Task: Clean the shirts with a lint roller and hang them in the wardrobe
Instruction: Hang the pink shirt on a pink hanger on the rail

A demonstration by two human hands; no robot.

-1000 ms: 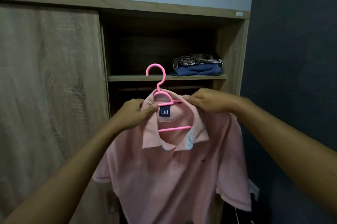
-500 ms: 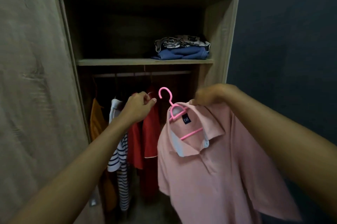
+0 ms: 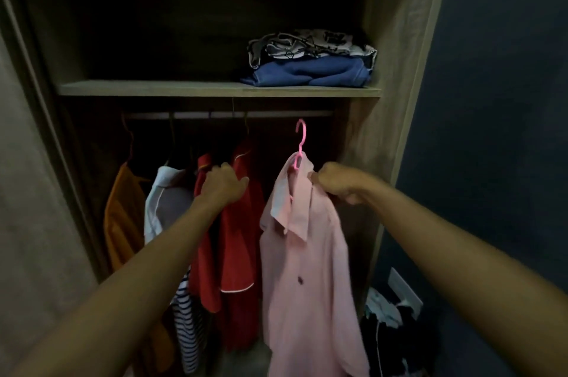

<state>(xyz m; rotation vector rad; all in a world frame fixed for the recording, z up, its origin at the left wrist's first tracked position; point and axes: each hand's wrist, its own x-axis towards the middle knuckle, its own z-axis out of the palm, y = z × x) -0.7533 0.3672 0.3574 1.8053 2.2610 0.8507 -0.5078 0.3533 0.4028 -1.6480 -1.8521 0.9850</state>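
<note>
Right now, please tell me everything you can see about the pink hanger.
The pink hanger looks like thin, smooth plastic. Only its open hook and slim neck show; its shoulders are hidden inside the collar of the pale pink polo shirt it carries. It stands nearly upright, the hook raised just under the wardrobe rail and apparently not yet over it. The right hand grips the shirt at the collar beside it; the left hand rests on the red garment.

No text, label or number is legible. The print on the folded cloth [image 3: 310, 43] is too blurred to read.
</note>
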